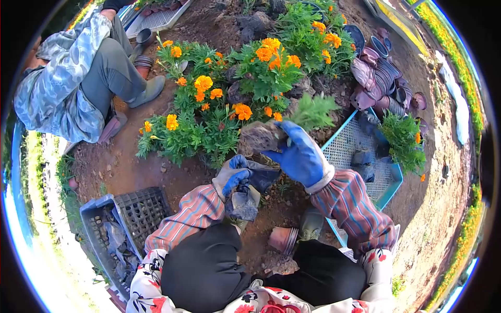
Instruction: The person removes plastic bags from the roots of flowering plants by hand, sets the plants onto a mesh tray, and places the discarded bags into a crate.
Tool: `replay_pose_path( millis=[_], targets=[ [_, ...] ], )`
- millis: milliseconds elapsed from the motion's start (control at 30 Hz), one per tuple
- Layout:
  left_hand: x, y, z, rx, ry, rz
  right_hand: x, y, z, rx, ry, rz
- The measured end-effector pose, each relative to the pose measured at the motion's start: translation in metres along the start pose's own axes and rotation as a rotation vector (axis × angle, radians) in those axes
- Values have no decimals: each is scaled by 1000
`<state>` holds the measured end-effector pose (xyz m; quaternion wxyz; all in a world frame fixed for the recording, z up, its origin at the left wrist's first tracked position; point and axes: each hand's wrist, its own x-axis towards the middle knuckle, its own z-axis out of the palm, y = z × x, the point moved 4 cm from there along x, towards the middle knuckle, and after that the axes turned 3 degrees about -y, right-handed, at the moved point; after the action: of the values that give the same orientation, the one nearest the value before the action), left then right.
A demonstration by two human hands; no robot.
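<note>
My right hand (304, 159), in a blue-coated glove, grips a marigold plant (315, 112) by its soil root ball (259, 137). The plant is tilted, its leaves toward the upper right and somewhat blurred. Lower left of it, my left hand (232, 176), in the same kind of glove, pinches a crumpled black plastic nursery bag (263, 178). Another dark, dusty piece of plastic (242, 203) hangs below those fingers; whether it is part of the same bag I cannot tell. Orange marigolds (242, 111) stand just beyond both hands.
A dark crate (141, 208) with plastic scraps is at lower left. To the right lies a turquoise-rimmed tray (389, 195) holding a plant and black bags. Stacked pots (383, 78) lie behind it; more pots (283, 239) sit between my feet. A co-worker (73, 78) sits upper left.
</note>
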<state>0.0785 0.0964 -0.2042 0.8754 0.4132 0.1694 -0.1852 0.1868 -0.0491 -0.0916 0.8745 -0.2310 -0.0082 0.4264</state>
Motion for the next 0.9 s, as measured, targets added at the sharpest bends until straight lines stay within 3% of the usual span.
replay_pose_path(
  millis=[67,100,200,367,533,700,733,767,900],
  targets=[
    [0,5,4,57,-37,89,37,4,19,-90,-4,30],
    [-3,10,12,28,-71,55,55,6,21,-176,190,118],
    [-4,17,15,42,-104,51,67,14,15,-213,269,157],
    [-1,27,11,36,113,123,7,12,-50,-181,185,235],
    [7,35,34,52,81,137,-109,-19,-136,-41,545,21],
    [13,20,55,471,-2,150,-211,-24,-220,264,1025,-307],
    [14,17,58,492,-14,139,-222,-24,-226,417,1141,-398],
    [16,10,59,461,-18,76,-233,-28,-230,373,1197,-470],
    [23,-1,84,360,-94,-25,-233,-39,-231,698,1036,-419]
  ],
)
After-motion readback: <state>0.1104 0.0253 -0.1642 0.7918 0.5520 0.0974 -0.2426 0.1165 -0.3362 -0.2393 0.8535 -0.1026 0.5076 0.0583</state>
